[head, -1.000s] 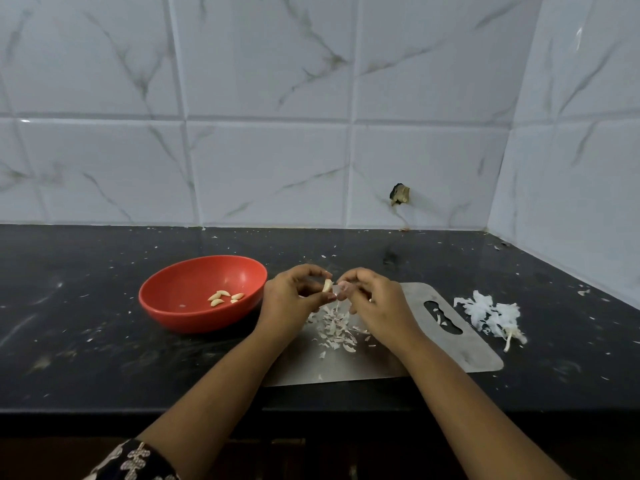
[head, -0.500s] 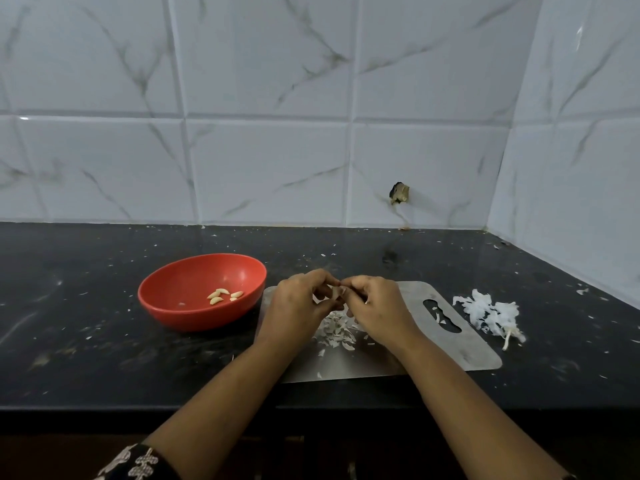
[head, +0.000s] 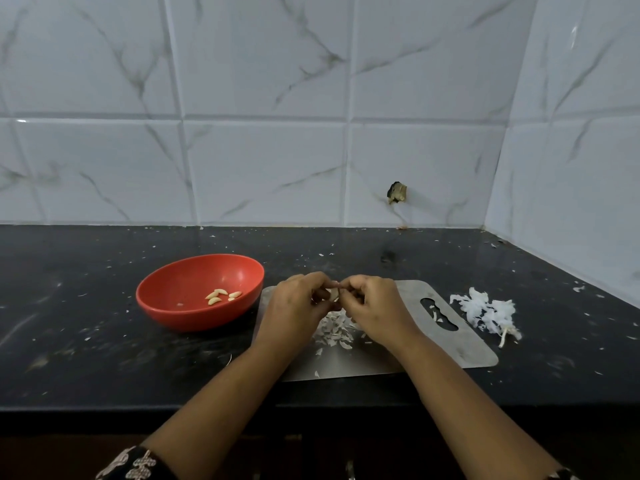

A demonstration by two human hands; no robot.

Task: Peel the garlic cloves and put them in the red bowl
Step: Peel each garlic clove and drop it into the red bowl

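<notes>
My left hand [head: 298, 303] and my right hand [head: 375, 304] meet fingertip to fingertip just above the steel cutting board [head: 460, 351]. Between them they pinch one pale garlic clove [head: 333, 294], mostly hidden by the curled fingers. A heap of small skin flakes [head: 334, 330] lies on the board right under the hands. To the left stands the red bowl [head: 166, 299], with several peeled cloves [head: 221, 295] lying in its bottom.
A pile of white papery garlic skin with a stem [head: 488, 311] lies right of the board. The black counter [head: 86, 358] is speckled with skin bits. Tiled walls close off the back and the right side, and the counter's front edge runs under my forearms.
Both hands have dropped lower and closed tighter round the clove, which showed clearly between the fingertips a second ago. The bowl and the piles have not moved.
</notes>
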